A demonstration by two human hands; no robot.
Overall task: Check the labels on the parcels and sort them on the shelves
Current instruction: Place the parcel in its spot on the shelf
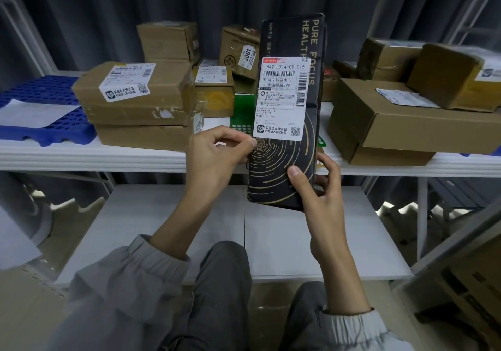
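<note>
I hold a tall black parcel [276, 177] with gold rings upright in front of the shelves. Its white shipping label [282, 98] faces me. My left hand [217, 158] pinches the parcel's left edge just below the label. My right hand [320, 190] grips the lower right corner, thumb on the front face. Behind it, the upper shelf [81, 155] carries brown cardboard parcels: a labelled stack on the left [135, 98], smaller boxes in the middle [214, 90] and larger boxes on the right [401, 123].
A blue perforated tray [40, 98] with a white sheet lies at the shelf's far left. A green item [244, 112] sits behind the black parcel. The lower white shelf [162, 228] lies below my hands. More cartons [471, 288] stand at the lower right.
</note>
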